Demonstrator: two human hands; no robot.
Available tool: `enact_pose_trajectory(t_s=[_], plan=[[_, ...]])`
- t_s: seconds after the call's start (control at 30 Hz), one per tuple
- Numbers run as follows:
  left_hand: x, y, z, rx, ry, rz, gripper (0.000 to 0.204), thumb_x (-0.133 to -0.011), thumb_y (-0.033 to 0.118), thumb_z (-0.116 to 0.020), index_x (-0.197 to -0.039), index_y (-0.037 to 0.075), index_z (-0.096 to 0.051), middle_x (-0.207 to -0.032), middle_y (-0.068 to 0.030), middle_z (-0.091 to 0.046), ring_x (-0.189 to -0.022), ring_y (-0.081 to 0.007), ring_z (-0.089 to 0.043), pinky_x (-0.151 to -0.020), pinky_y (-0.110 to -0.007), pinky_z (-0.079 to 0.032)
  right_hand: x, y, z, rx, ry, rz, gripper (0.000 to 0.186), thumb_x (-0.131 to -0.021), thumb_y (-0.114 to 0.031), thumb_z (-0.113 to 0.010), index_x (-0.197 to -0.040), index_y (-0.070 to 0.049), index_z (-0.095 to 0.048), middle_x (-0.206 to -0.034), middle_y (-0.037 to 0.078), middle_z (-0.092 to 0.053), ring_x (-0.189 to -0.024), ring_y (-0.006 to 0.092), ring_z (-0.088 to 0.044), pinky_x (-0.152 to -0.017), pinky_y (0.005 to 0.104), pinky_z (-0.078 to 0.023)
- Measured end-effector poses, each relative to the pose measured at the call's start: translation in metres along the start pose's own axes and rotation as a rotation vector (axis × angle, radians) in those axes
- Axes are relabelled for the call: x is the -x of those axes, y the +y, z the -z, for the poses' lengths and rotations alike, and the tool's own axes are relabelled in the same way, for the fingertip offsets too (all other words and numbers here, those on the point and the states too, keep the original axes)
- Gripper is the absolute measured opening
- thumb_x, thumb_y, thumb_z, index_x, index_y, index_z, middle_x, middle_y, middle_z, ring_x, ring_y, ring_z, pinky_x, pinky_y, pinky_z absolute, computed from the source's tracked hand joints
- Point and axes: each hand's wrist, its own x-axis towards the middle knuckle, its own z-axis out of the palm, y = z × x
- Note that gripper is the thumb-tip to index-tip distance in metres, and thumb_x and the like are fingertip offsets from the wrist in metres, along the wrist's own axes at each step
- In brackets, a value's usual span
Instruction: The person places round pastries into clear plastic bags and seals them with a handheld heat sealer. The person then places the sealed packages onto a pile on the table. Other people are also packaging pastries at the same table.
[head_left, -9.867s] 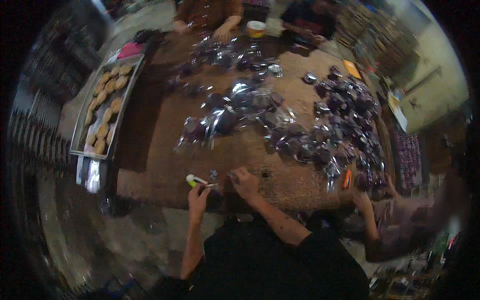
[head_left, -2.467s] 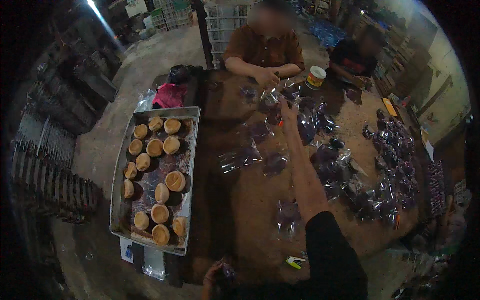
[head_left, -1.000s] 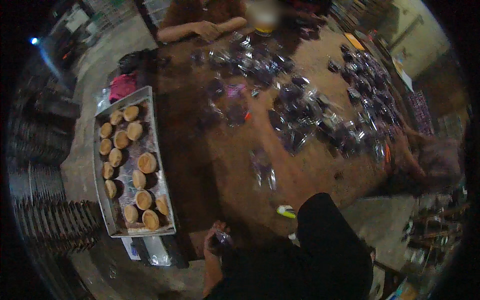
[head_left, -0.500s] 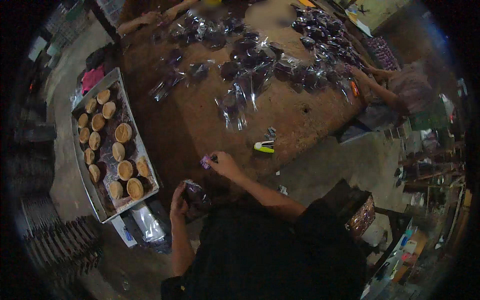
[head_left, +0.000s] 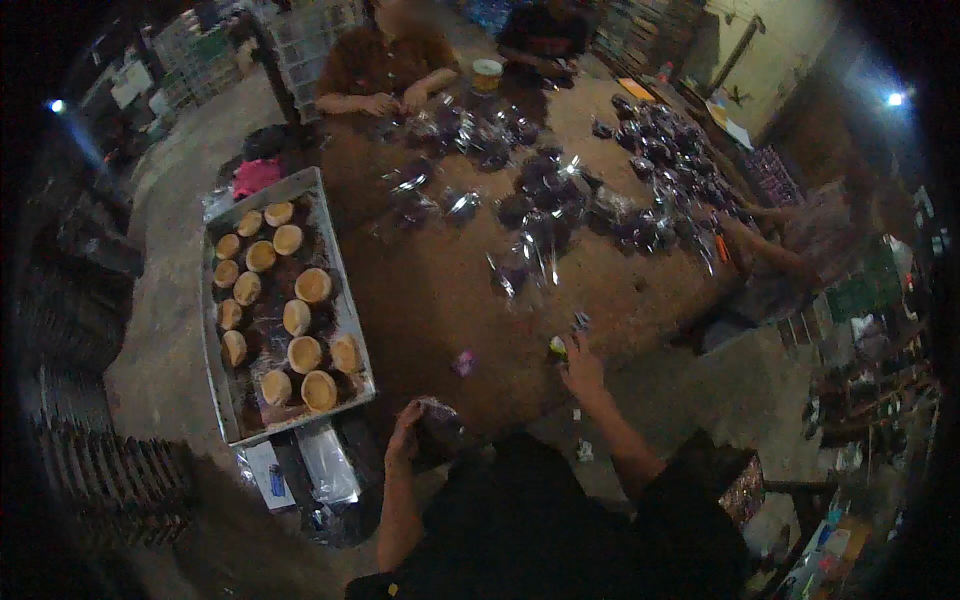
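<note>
My left hand [head_left: 403, 430], near the table's front edge, is closed on a clear plastic bag [head_left: 440, 414]. The bag is glossy and looks dark inside; I cannot make out its contents. My right hand [head_left: 582, 372] reaches forward with fingers stretched out at a yellow-green and white stapler [head_left: 557, 346], which they partly cover. Just beyond those fingertips lie small strips of staples [head_left: 581, 321]. Between my two hands a small purple bundle [head_left: 463, 362] lies on the brown table [head_left: 420, 300].
To the left, a metal tray [head_left: 362, 345] carries several round golden-brown baked pieces [head_left: 313, 286]. Clear plastic sleeves [head_left: 328, 462] lie by its near end. Many dark plastic-wrapped packs [head_left: 545, 185] cover the far table. Co-workers sit at the far side and right, one person's hands [head_left: 400, 100] at the packs.
My right hand has left the purple bundle and moved right to the stapler. My left hand still holds the bag. The view has tilted up, showing more of the far side.
</note>
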Motion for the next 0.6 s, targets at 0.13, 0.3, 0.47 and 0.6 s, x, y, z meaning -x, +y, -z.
enact_pose_trajectory(t_s=[0.13, 0.3, 0.47, 0.6], plan=[[0.005, 0.005, -0.002, -0.005, 0.049, 0.009, 0.044, -0.094, 0.031, -0.073, -0.131, 0.009, -0.065, -0.124, -0.0065, -0.068, -0.118, -0.0218, -0.063, -0.104, -0.041, -0.05, -0.008, 0.009, -0.011, 0.088, -0.1, -0.012, 0.058, -0.079, -0.022, -0.083, -0.131, -0.012, -0.059, -0.136, 0.017, -0.052, -0.1, 0.0411, -0.069, -0.081, 0.0507, -0.058], [0.043, 0.016, -0.043, 0.076, 0.174, -0.062, 0.04, -0.094, 0.033, -0.072, -0.125, 0.009, -0.066, -0.119, -0.0075, -0.069, -0.11, -0.0244, -0.067, -0.099, -0.043, -0.054, -0.016, 0.045, -0.004, 0.022, 0.042, -0.046, 0.052, -0.078, -0.023, -0.084, -0.124, -0.01, -0.064, -0.132, 0.017, -0.053, -0.1, 0.0421, -0.068, -0.082, 0.0515, -0.058], [0.038, 0.022, -0.061, 0.407, 0.079, 0.006, 0.035, -0.094, 0.031, -0.071, -0.12, 0.007, -0.069, -0.112, -0.0102, -0.072, -0.104, -0.0272, -0.07, -0.094, -0.046, -0.059, -0.053, 0.115, 0.018, 0.005, 0.252, -0.174, 0.05, -0.081, -0.029, -0.084, -0.123, -0.007, -0.066, -0.127, 0.018, -0.055, -0.104, 0.0422, -0.065, -0.084, 0.0523, -0.055], [0.019, 0.025, -0.043, 0.445, 0.214, 0.041, 0.024, -0.096, 0.022, -0.069, -0.114, 0.006, -0.07, -0.105, -0.0113, -0.074, -0.101, -0.0276, -0.071, -0.093, -0.046, -0.06, -0.076, 0.148, 0.009, 0.008, 0.163, -0.232, 0.055, -0.082, -0.035, -0.083, -0.124, -0.003, -0.065, -0.123, 0.021, -0.058, -0.111, 0.0417, -0.061, -0.09, 0.0497, -0.054]])
